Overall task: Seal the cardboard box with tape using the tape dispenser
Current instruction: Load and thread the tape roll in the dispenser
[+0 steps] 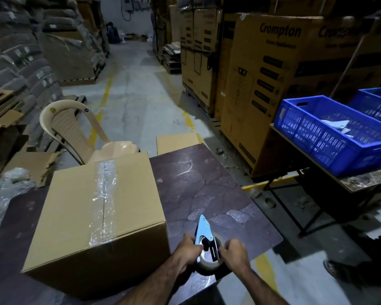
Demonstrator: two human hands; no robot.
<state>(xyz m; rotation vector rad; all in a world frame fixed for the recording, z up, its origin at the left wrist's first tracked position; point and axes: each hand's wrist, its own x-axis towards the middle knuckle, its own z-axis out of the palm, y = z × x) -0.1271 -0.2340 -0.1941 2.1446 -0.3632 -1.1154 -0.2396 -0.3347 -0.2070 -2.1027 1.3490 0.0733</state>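
Observation:
A closed cardboard box (75, 212) stands on the left part of the dark table (207, 190). A strip of clear tape (103, 199) runs along its top seam and a little way down the near side. To the right of the box, near the table's front edge, both hands hold a tape dispenser (205, 236) with a blue-white metal blade and a roll of clear tape. My left hand (188, 249) grips the dispenser's left side. My right hand (233, 253) pinches at the roll on its right side.
A beige plastic chair (75, 130) stands behind the box, and a small cardboard box (177, 143) at the table's far edge. Blue crates (330, 133) sit on a second table to the right. Tall printed cartons (262, 84) line the right, stacked sacks the left.

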